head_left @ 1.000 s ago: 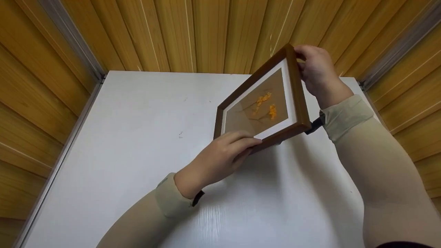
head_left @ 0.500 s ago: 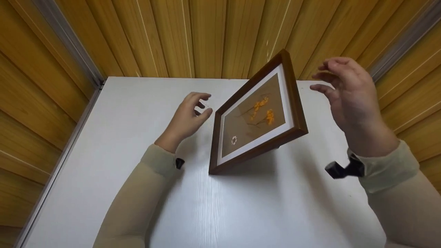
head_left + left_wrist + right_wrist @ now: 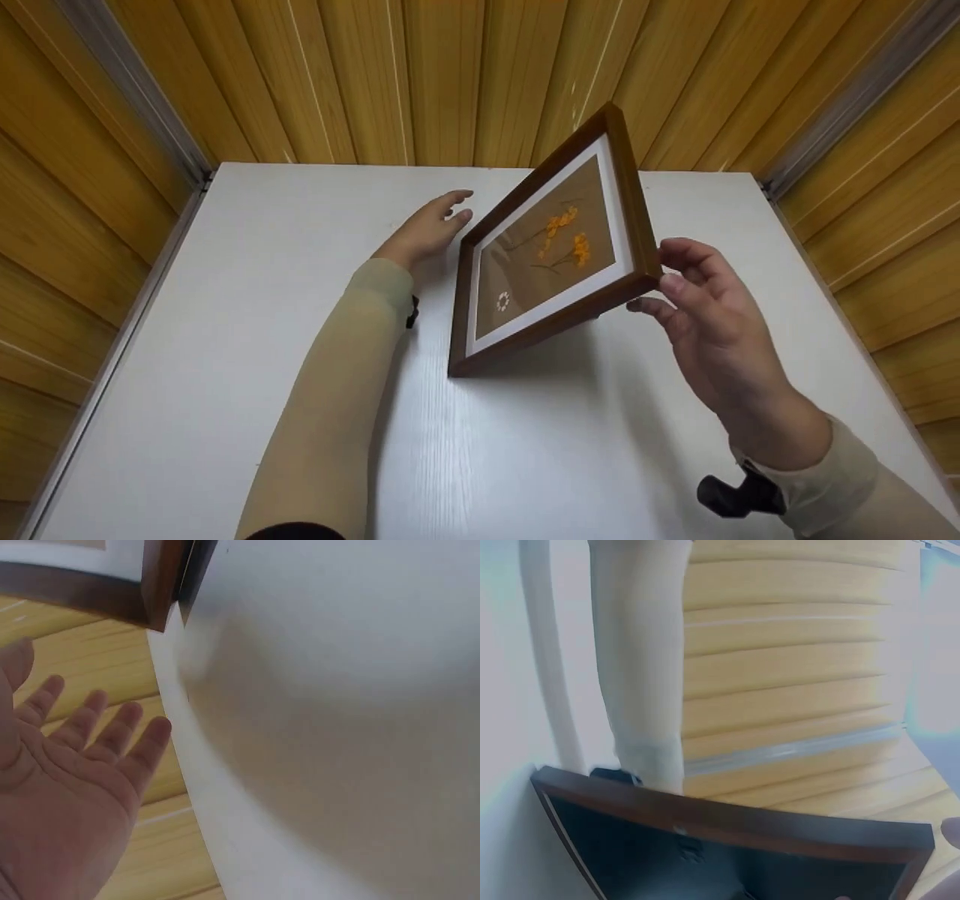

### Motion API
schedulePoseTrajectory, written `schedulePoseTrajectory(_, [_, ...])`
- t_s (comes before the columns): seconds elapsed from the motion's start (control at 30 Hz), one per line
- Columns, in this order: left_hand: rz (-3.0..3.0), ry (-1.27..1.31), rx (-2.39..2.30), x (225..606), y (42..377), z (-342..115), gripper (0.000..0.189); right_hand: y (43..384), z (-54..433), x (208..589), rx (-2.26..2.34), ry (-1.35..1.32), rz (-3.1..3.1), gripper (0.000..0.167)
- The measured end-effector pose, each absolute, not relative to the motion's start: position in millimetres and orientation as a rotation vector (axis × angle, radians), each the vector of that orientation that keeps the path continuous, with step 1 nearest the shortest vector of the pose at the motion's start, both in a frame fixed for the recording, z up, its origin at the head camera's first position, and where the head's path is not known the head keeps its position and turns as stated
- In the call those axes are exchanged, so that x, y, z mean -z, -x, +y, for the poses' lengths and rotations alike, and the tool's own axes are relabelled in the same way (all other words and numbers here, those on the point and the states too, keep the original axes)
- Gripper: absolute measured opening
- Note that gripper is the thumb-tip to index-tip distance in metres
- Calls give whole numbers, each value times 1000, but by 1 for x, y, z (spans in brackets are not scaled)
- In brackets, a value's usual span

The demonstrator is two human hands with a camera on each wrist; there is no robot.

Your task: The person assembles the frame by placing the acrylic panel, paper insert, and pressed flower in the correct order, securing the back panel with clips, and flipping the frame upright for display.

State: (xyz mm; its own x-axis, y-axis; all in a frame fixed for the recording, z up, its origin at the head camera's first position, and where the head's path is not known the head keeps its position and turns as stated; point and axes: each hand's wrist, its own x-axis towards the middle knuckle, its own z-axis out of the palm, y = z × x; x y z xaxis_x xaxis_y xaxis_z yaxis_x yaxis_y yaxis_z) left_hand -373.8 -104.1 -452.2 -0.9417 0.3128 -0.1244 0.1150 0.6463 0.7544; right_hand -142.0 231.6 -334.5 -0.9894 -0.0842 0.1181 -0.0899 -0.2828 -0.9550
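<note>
A brown wooden picture frame [image 3: 547,285] stands tilted back on the white table in the head view. Behind its glass, orange pressed flowers [image 3: 577,247] lie on a brown ground with a white mat. Beside the frame's left edge is my left hand [image 3: 427,229], fingers relaxed; the left wrist view shows its palm and spread fingers apart from the frame corner. My right hand [image 3: 720,322] is at the lower right corner, thumb and fingers loosely bent around it, some fingertips behind. In the right wrist view the frame's dark back [image 3: 720,855] shows.
The white table [image 3: 225,337] spreads under everything. Wood-plank walls [image 3: 442,75] enclose it at the back and sides, with grey metal posts [image 3: 127,82] at the corners. A black wrist mount [image 3: 739,495] sticks out from the right sleeve.
Both hands let go of the frame, which now stands by itself. My left hand moved to its left edge; my right hand swung away, then came down to the lower right corner.
</note>
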Motion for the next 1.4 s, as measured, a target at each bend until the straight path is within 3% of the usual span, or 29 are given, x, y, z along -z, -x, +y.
schedulePoseTrajectory(0.4, [2628, -357, -1218, 458, 371, -87, 36, 138, 224, 333, -2404, -203, -1945, 35])
schedulePoseTrajectory(0.73, [2668, -274, -1125, 454, 364, -98, 32, 156, 239, 333, -2363, -147, -1891, 30])
schedulePoseTrajectory(1.4, [2647, -210, -1223, 456, 316, -119, 31, 269, 268, 348, -2075, -74, -1728, 19])
